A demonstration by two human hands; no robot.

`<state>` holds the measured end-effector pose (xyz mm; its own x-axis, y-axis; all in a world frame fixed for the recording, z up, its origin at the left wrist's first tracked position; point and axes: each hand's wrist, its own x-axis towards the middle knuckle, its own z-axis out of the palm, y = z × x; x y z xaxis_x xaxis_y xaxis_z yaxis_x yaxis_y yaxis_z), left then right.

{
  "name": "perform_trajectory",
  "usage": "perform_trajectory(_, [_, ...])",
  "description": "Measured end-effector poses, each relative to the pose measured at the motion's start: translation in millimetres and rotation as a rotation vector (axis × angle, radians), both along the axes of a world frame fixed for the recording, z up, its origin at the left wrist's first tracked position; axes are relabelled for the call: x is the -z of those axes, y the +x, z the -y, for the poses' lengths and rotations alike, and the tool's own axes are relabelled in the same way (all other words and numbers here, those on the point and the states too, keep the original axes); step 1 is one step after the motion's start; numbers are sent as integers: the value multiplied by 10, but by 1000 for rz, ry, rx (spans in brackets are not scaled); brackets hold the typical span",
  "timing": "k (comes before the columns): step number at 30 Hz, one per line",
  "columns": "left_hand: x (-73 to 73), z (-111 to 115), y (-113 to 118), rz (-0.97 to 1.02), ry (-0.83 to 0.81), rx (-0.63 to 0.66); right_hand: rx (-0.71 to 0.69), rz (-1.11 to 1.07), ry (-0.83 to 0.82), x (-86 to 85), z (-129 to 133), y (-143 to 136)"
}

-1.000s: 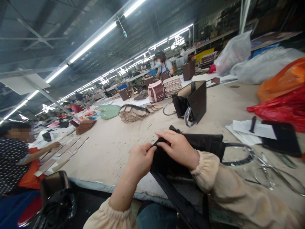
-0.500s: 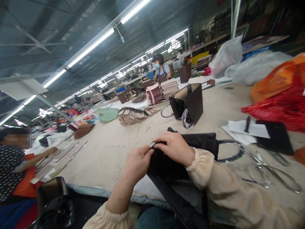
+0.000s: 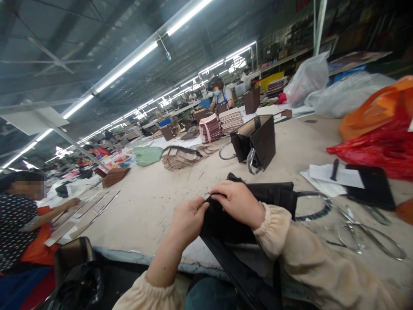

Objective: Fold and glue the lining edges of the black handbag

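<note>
A black handbag (image 3: 274, 191) lies on the table in front of me, its wrapped ring handle (image 3: 314, 206) sticking out to the right. My left hand (image 3: 189, 219) pinches the bag's black edge between thumb and fingers. Close beside it, my right hand (image 3: 237, 200) is closed on the same edge, its forearm crossing over the bag. A black strap (image 3: 232, 267) hangs from the bag over the table's front edge toward my lap. What lies under my fingertips is too small to make out.
A dark brown handbag (image 3: 261, 142) stands upright beyond my hands. Scissors (image 3: 371, 232) lie at the right, near a black phone-like slab (image 3: 371, 187) and papers. Red and orange plastic bags (image 3: 377, 146) sit farther right. Stacked brown pieces (image 3: 180, 158) lie ahead. A co-worker (image 3: 24, 219) sits at left.
Both hands keep their pinch on the bag's edge and have barely moved. The whole view has shifted slightly with my head.
</note>
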<state>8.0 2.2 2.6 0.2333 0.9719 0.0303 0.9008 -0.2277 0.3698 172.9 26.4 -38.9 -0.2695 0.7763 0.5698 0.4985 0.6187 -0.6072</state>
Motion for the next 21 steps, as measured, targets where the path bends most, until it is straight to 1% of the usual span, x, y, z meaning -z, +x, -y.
perform_trajectory(3, [-9,1,-6,-9,9,-4,38,28,22,1,10,-25])
perform_trajectory(5, [-16,-1,1,-20,7,-12,22,21,20,6,12,-31])
perform_trajectory(8, [-13,-5,7,-17,12,-17,-71,-22,24,18,17,-33])
perform_trajectory(10, [-3,-4,-11,22,0,3,-134,-45,46,26,29,-38])
perform_trajectory(16, [28,41,-155,213,-122,150,-277,-36,62,47,49,-62])
perform_trajectory(18, [30,62,-176,256,-145,140,-299,-35,61,57,32,-60])
perform_trajectory(21, [26,81,-154,287,-123,66,-290,-48,62,76,-1,-49])
